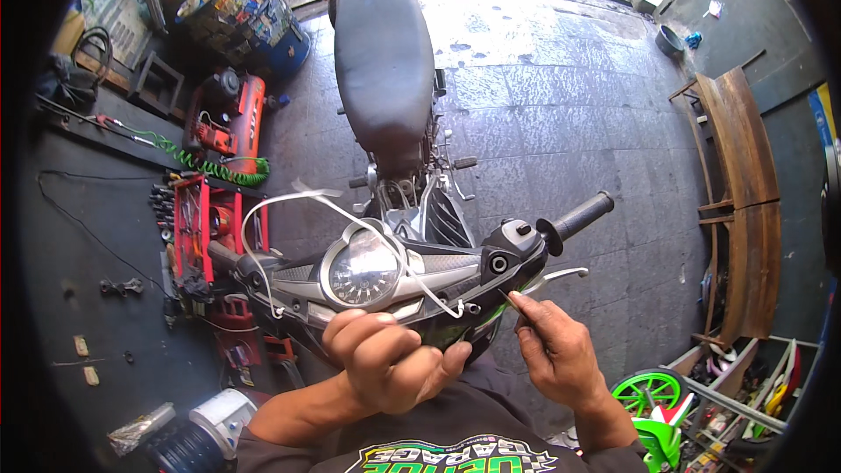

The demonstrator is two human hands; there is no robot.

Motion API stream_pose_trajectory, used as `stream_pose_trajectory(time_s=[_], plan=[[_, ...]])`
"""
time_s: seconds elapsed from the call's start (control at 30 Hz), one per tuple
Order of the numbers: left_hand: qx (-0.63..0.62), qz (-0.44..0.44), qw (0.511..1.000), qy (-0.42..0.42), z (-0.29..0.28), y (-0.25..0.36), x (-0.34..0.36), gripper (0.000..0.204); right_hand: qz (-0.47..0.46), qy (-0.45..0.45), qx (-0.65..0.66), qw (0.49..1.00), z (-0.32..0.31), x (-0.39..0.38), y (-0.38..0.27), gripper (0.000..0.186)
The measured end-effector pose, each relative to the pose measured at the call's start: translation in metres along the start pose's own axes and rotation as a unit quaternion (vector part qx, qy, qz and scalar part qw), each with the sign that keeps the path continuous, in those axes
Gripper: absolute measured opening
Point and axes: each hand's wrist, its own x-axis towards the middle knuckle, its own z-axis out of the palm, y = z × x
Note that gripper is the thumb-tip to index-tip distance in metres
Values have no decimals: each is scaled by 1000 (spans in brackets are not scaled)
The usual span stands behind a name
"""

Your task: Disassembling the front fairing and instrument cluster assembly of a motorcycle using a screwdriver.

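A sticker-covered blue drum stands at 11 o'clock, a red compressor at 10, a green coiled hose beside it. At 2 sits a black basin, at 3 a wooden bench, at 4 a green wheel.

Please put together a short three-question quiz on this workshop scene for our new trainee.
1. True or false: in the picture, the wooden bench stands to the right of the motorcycle seat.
2. Which of the person's hands is nearer the silver lever?
3. What colour is the coiled hose: (a) blue, (b) green or (c) yellow?

Key: 1. True. 2. The right hand. 3. (b) green.
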Motion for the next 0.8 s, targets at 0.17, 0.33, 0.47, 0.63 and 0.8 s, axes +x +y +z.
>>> stream_pose_trajectory(time_s=[0.17,0.33,0.47,0.63,0.8], plan=[[-9,-89,959,-270,5,3,36,34,-24,-9,-29,999,-7,2,8,32],[-112,-52,939,-322,12,-9,46,22,-79,-10,-49,996,-3,3,12,29],[-90,-13,947,-309,14,-13,42,20,-113,-11,-122,986,-3,6,15,26],[-143,-104,909,-377,14,-18,56,15,-158,-20,-168,973,-9,17,12,20],[-164,-163,890,-393,15,-20,63,15,-211,-18,-205,955,-8,27,10,10]])
